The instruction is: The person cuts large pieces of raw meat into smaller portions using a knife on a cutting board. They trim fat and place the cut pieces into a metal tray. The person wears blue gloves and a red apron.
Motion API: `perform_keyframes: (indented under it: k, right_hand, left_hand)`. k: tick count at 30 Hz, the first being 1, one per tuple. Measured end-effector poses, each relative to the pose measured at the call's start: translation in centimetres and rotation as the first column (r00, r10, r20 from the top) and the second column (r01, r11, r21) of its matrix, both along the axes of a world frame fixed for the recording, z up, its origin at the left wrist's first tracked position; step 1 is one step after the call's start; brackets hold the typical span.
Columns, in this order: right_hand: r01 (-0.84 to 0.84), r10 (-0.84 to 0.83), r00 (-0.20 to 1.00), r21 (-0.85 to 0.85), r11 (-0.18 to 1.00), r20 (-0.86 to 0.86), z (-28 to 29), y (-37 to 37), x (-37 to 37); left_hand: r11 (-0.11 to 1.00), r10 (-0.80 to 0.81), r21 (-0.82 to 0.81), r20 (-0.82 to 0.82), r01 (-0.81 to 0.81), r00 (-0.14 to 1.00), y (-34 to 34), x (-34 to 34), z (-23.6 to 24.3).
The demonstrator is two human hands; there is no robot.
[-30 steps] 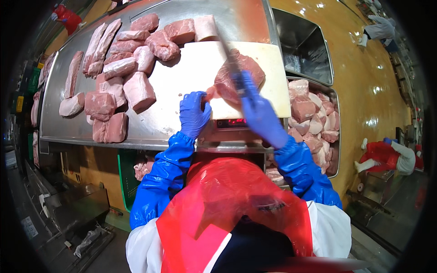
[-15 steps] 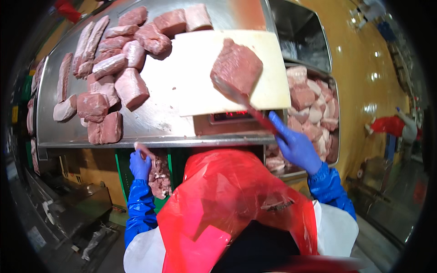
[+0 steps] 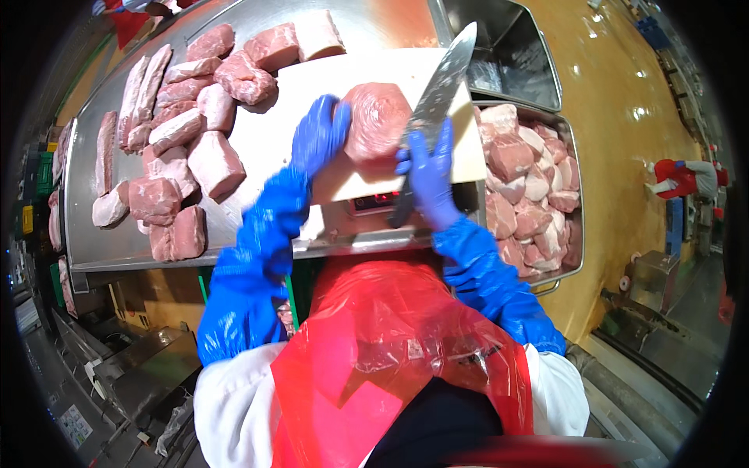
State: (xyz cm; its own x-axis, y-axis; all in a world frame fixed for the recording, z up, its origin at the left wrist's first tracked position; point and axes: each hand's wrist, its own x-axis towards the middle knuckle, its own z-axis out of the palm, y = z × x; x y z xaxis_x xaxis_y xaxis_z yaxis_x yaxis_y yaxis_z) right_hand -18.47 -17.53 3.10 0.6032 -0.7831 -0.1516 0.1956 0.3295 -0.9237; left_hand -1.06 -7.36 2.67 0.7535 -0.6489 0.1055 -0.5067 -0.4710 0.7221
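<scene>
A round-edged piece of raw pork point(image 3: 378, 125) lies on the white cutting board point(image 3: 456, 160). My left hand point(image 3: 318, 139) is at its left side, fingers stretched out and slightly blurred, seeming to touch the meat. At the right of the pork, my right hand point(image 3: 431, 175) holds a large knife point(image 3: 446, 84) with a dark handle. Its long, wet blade points away to the upper right, over the board's right edge. Fingers of that hand stick up beside the blade, and the grip on the handle is partly hidden.
Several pork cuts point(image 3: 214, 168) lie on the steel table point(image 3: 94, 242) to the left. A metal bin point(image 3: 573, 234) of meat pieces stands at right, behind it another steel bin point(image 3: 507, 47). Under the board sits a scale with a red display point(image 3: 373, 203). Other people work farther off.
My left hand has left the scrap of meat over the green crate and come up to the pork. My right hand has swung the knife to the pork's right side. The pork looks turned.
</scene>
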Motion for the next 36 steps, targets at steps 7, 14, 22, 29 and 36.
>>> perform_keyframes:
  k: [7,14,22,29,36]
  right_hand:
    - [-0.357,0.158,0.927,-0.665,0.656,-0.341,3.1,-3.9,-1.4]
    - [-0.696,0.192,0.717,-0.678,0.237,-0.67,4.5,1.5,-0.9]
    - [-0.963,0.186,0.27,-0.266,0.042,-0.945,9.3,-2.5,-17.0]
    - [-0.493,0.414,0.854,-0.235,0.838,-0.316,6.2,-1.1,-8.8]
    - [-0.147,0.078,0.985,-0.521,0.841,-0.153,1.0,-2.7,1.7]
  left_hand:
    - [0.953,0.073,-0.302,0.226,-0.001,0.971,7.5,-7.8,-1.9]
    - [0.955,0.067,-0.294,0.319,0.032,0.945,7.1,-7.7,-2.9]
    - [0.945,0.179,-0.3,0.146,-0.129,0.973,8.5,-6.2,-3.5]
    - [0.983,-0.172,-0.002,0.329,0.183,0.929,7.0,-7.3,-1.0]
    - [0.856,-0.179,-0.51,-0.44,-0.081,0.88,6.9,-7.7,-2.3]
